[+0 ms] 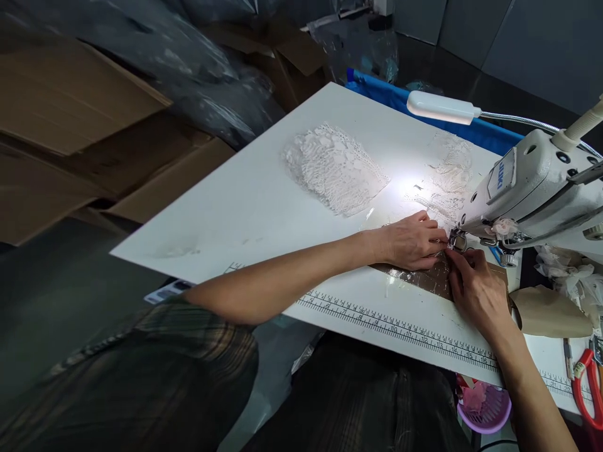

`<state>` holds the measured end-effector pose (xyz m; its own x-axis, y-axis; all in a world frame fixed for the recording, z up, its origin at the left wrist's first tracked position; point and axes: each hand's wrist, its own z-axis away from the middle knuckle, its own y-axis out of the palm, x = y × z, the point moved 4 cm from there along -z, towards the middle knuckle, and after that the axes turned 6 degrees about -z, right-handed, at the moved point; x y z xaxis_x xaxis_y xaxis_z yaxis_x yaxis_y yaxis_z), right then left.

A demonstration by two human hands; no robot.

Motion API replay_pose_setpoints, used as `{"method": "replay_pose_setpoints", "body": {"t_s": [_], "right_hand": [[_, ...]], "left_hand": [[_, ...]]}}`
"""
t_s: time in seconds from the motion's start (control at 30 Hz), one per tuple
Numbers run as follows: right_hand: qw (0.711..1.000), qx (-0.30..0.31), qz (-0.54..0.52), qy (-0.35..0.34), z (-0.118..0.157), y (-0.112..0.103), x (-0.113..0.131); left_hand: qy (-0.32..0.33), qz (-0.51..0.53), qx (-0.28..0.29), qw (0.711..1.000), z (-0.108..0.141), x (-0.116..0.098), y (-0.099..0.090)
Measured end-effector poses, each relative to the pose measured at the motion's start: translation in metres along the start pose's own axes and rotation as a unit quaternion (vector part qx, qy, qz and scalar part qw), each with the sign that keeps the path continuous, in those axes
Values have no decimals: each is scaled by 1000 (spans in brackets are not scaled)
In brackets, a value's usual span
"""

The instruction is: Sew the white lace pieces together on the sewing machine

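A white sewing machine (527, 182) stands at the right of the table, its presser foot (456, 240) low over the work spot. My left hand (417, 242) lies just left of the foot, fingers curled down and pressed together. From the near side, my right hand (480, 289) reaches up with thumb and fingers pinched close to the foot. Whatever sits between the fingertips is too small and covered to make out. Beneath both hands is a brown, shiny taped sheet (436, 282). Pale lace pieces (447, 182) lie behind the left hand, reaching toward the foot.
A heap of white lace (336, 169) rests on the white table (226, 220). A lit lamp (443, 108) hangs above. Printed ruler marks (396, 329) run along the front edge. At right are a brown roll (551, 311), red-handled scissors (584, 383) and a purple basket (487, 417). Cardboard boxes (70, 94) stand left.
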<state>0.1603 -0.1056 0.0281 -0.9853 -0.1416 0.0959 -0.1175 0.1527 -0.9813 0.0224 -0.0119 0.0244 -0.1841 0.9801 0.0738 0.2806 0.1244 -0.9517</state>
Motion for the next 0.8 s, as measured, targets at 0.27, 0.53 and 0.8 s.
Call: {"method": "replay_pose_setpoints", "body": {"t_s": [0.27,0.53,0.8], "right_hand": [[998,48,33,37,-10,-2,6],[977,-16,-213,2,0,-11,-25],[935,-16,-327,134,-12,3,-58]], "left_hand": [[-5,-39,8,999,-1,2,1],[-29,-39,35,998,-2,5,1],[-30,-48,36,998,-1,7,1]]}}
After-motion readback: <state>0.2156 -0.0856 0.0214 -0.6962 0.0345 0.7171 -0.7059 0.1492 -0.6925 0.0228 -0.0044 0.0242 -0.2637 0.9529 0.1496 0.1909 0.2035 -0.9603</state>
